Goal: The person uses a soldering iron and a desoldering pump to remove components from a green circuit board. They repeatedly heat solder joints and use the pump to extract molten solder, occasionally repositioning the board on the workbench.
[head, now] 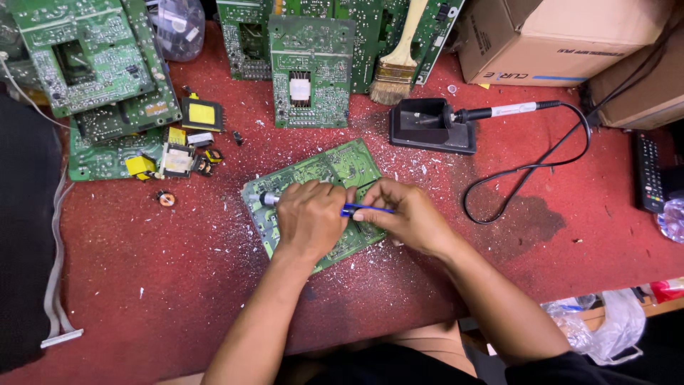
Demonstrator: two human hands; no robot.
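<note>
A green circuit board (335, 165) lies solder side up in the middle of the red table. My left hand (311, 217) rests on it, closed round a tool whose silver tip (268, 199) sticks out to the left. My right hand (407, 215) pinches blue tweezers (365, 209) lying level, their points toward the left hand. Both hands touch over the board's lower half and hide what lies beneath them.
A soldering iron (491, 112) sits in its black stand (427, 128), cord looping right. Several green boards (312, 71) lean at the back, more (92, 64) at the left with yellow-taped transformers (201, 114). A brush (393, 71), cardboard boxes (548, 39), a remote control (649, 171).
</note>
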